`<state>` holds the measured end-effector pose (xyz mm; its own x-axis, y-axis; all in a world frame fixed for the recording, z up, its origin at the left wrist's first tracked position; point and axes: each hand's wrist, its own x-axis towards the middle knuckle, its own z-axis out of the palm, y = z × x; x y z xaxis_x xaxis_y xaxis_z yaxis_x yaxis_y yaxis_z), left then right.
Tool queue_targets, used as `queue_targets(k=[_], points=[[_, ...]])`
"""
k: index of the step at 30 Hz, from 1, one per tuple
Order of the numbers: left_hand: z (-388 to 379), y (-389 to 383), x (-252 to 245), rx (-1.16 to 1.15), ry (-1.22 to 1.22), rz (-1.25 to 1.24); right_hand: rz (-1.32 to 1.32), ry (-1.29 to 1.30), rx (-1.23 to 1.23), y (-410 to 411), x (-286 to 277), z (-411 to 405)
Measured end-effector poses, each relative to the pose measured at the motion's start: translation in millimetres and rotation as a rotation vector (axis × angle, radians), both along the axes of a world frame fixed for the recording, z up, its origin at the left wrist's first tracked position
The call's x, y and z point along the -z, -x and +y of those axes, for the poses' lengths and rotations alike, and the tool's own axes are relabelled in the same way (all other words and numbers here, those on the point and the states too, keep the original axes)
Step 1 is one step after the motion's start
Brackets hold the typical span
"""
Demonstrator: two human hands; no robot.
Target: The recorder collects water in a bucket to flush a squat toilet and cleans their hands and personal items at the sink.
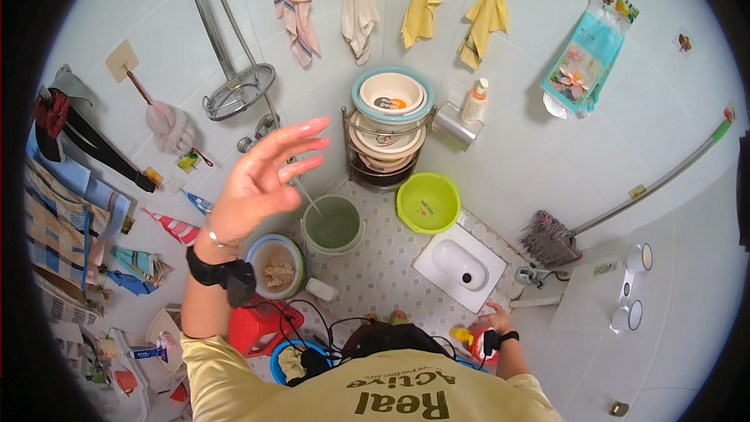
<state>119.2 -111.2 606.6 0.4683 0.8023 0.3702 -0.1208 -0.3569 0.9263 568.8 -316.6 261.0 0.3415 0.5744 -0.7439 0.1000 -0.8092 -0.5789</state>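
Note:
My left hand [255, 179] is raised in front of the shower fittings, its fingers apart and wet-looking, holding nothing. Behind and below it, a thin stream of water runs into a bucket of water [332, 224] on the floor. My right hand [497, 319] is low at the right, its fingers spread, just above a red and white container with a yellow top [481, 341]; whether it touches the container I cannot tell. A nested stack of basins with a wet beige cloth [278, 273] inside stands below my left hand. A white bottle [321, 289] is beside it.
A squat toilet [461, 263] lies in the floor near a green basin [428, 203]. Stacked basins fill a corner rack [389, 179]. A red plastic stool [258, 328] and a blue basin with clothes [280, 370] are near my body. A mop [551, 239] leans on the right wall.

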Motion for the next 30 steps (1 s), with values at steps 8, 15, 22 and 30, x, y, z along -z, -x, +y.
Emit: queue_targets(k=[8,15,22,30], points=[[-25,-13,-47,0.161,0.342,-0.293,-0.421,0.154,-0.498,-72,142,-82],[35,-12,107,0.111,0.516,-0.202,-0.306,-0.03,-0.758,-55,139,-86],[42,-43,148,0.127,0.375,0.359,-0.258,0.002,-0.342,-51,138,-66],[-62,-75,-77,0.321,0.285,-0.264,-0.226,0.031,-0.45,-70,171,-113]])
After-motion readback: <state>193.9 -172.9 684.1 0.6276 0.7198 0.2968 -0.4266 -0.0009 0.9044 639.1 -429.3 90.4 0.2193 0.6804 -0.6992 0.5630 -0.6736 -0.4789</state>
